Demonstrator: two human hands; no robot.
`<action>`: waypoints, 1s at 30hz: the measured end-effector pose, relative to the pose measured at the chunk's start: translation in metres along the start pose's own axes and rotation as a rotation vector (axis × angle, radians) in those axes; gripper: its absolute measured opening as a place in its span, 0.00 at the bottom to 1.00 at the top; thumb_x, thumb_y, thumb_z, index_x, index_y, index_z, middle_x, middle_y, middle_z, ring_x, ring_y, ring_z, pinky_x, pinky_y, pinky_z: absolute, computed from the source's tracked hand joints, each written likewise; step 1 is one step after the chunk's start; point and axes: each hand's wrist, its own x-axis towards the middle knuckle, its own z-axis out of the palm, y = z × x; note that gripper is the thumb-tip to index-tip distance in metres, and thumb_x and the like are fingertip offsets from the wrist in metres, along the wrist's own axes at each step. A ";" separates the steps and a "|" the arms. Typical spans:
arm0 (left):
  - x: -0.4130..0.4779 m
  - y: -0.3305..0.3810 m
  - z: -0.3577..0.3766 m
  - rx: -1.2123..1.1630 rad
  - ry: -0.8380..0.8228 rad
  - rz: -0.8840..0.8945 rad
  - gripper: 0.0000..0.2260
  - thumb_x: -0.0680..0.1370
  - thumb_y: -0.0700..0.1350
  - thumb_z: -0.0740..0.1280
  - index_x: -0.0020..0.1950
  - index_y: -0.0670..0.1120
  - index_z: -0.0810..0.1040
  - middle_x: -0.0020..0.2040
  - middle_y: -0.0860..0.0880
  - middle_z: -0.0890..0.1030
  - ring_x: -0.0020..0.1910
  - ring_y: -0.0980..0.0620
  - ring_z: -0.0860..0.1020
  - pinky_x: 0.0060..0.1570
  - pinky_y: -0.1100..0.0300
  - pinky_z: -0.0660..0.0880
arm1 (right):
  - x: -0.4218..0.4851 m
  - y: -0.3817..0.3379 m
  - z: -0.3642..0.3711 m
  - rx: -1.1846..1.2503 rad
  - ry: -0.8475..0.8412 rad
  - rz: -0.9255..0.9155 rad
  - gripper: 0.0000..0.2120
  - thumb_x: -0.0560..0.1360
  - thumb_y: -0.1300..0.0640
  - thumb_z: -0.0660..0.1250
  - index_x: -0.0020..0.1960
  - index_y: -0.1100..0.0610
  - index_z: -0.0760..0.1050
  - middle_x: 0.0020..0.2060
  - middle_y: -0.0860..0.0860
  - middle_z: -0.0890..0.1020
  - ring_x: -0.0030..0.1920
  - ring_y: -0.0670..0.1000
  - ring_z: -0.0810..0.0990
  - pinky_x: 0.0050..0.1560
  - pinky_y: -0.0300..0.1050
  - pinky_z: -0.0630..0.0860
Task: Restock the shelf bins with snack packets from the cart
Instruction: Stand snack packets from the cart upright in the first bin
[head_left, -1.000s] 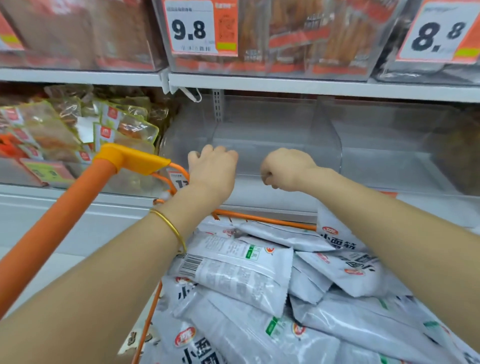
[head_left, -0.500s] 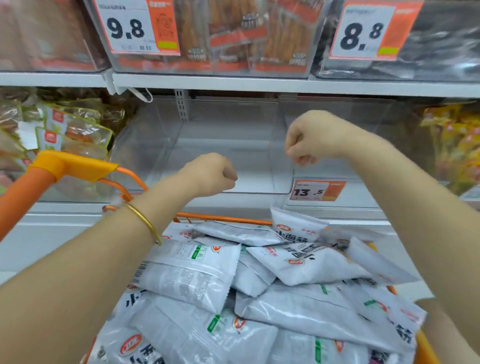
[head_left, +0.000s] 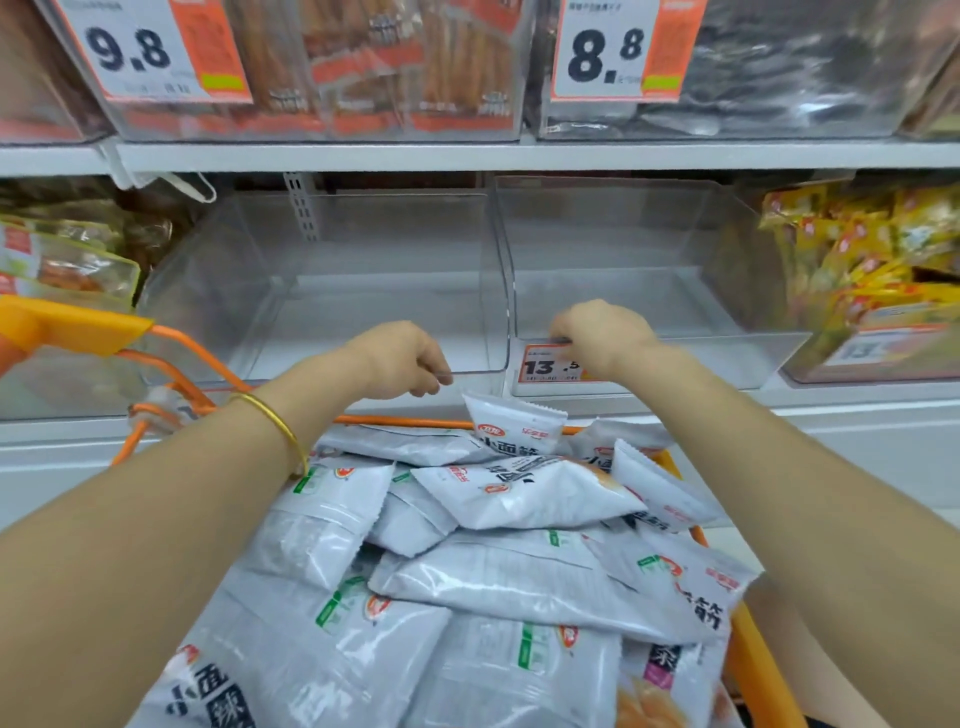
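1. Store aisle. A white shelf (head_left: 519, 156) carries two clear bins side by side, the left bin (head_left: 363, 291) and the right bin (head_left: 649, 291).
2. The snack packets (head_left: 519, 493) are grey-white and heaped in the orange cart (head_left: 753, 649) right below the bins.
3. The left hand (head_left: 400, 358) has its grip curled at the left bin's front lip, but I can't tell if it's really holding it.
4. The right hand (head_left: 605, 335) has its grip curled over the right bin's lip and is covering part of the 13.5 price tag (head_left: 545, 366).
5. Yellow packs (head_left: 857, 260) sit off to the right. Both forearms cross over the pile.
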 end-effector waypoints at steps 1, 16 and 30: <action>0.000 0.000 0.000 0.000 -0.001 -0.001 0.10 0.76 0.36 0.66 0.56 0.44 0.81 0.52 0.46 0.83 0.47 0.51 0.81 0.51 0.63 0.72 | -0.001 0.000 -0.001 0.004 0.009 0.002 0.08 0.77 0.63 0.60 0.49 0.57 0.77 0.47 0.56 0.78 0.43 0.57 0.73 0.41 0.44 0.67; -0.003 -0.001 0.001 -0.047 -0.070 -0.018 0.08 0.76 0.36 0.66 0.52 0.45 0.81 0.46 0.48 0.83 0.40 0.55 0.79 0.39 0.64 0.74 | -0.020 -0.007 -0.003 0.020 -0.139 -0.134 0.07 0.73 0.57 0.70 0.51 0.54 0.79 0.45 0.51 0.77 0.47 0.55 0.76 0.42 0.43 0.71; -0.047 -0.047 -0.018 0.352 -0.048 -0.183 0.18 0.81 0.54 0.57 0.61 0.43 0.76 0.61 0.45 0.77 0.58 0.44 0.73 0.58 0.56 0.70 | -0.081 -0.052 -0.067 0.404 0.035 -0.129 0.21 0.77 0.44 0.61 0.46 0.63 0.78 0.43 0.59 0.81 0.43 0.57 0.78 0.45 0.48 0.75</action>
